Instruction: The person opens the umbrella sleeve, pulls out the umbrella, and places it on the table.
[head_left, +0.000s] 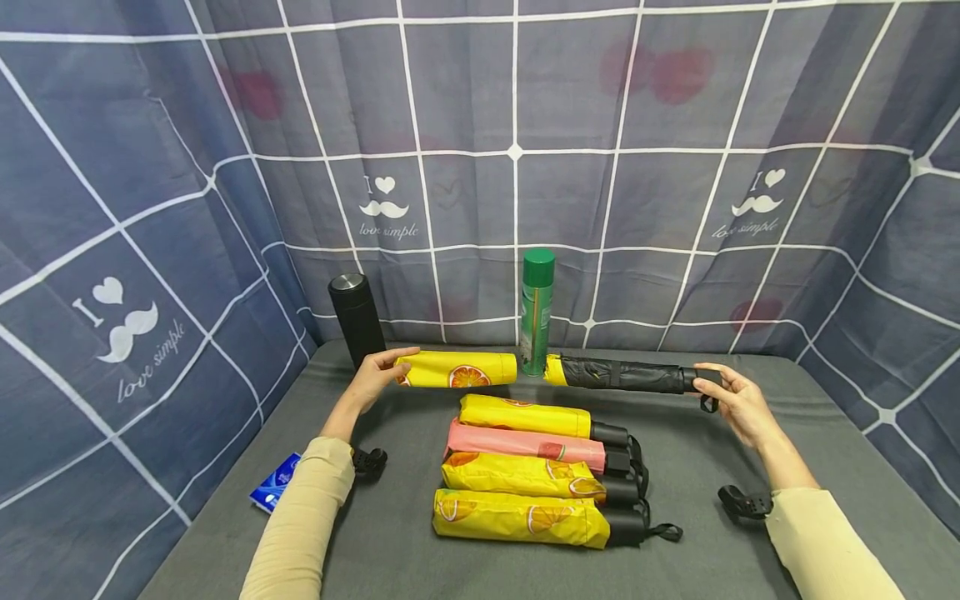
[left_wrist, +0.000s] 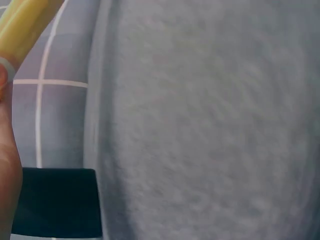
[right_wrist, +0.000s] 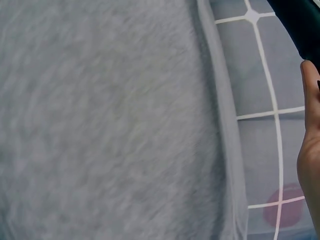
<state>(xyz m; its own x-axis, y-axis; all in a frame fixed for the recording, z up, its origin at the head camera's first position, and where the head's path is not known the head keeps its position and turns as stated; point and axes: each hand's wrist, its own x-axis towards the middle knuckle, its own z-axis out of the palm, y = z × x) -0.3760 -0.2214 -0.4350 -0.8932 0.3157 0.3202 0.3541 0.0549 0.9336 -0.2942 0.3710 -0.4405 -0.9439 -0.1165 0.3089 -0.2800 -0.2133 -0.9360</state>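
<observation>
Blue-grey curtain [head_left: 570, 100] with white grid lines fills the upper part of the head view and both sides, and before it lies a grey table [head_left: 397, 567]. At the lower centre, four covered umbrellas [head_left: 517, 477] lie side by side, all handles to the right, probably arranged like this for neatness and easy taking.

Above this row, a black umbrella [head_left: 622, 374], folded, is held nearly level at centre right. The right hand [head_left: 738, 404] pinches its handle [head_left: 688, 381] between thumb and fingers, likely because this end is firm. At centre left, the left hand [head_left: 378, 379] pinches the far end of a yellow cover [head_left: 457, 369], which is apart from the umbrella; held by opposite ends, the two pieces lie almost in one line.

Behind, a black bottle [head_left: 354, 312] and a green spray can [head_left: 537, 308] stand near the curtain, perhaps set back to leave room for the hands. At the lower left is a blue packet [head_left: 276, 482], partly behind the sleeve.

The left wrist view adds a dark block [left_wrist: 57, 202], maybe the bottle, at lower left; only the head view shows the gap between cover and umbrella. The right wrist view shows the thumb close, but its other fingers I cannot tell there.
</observation>
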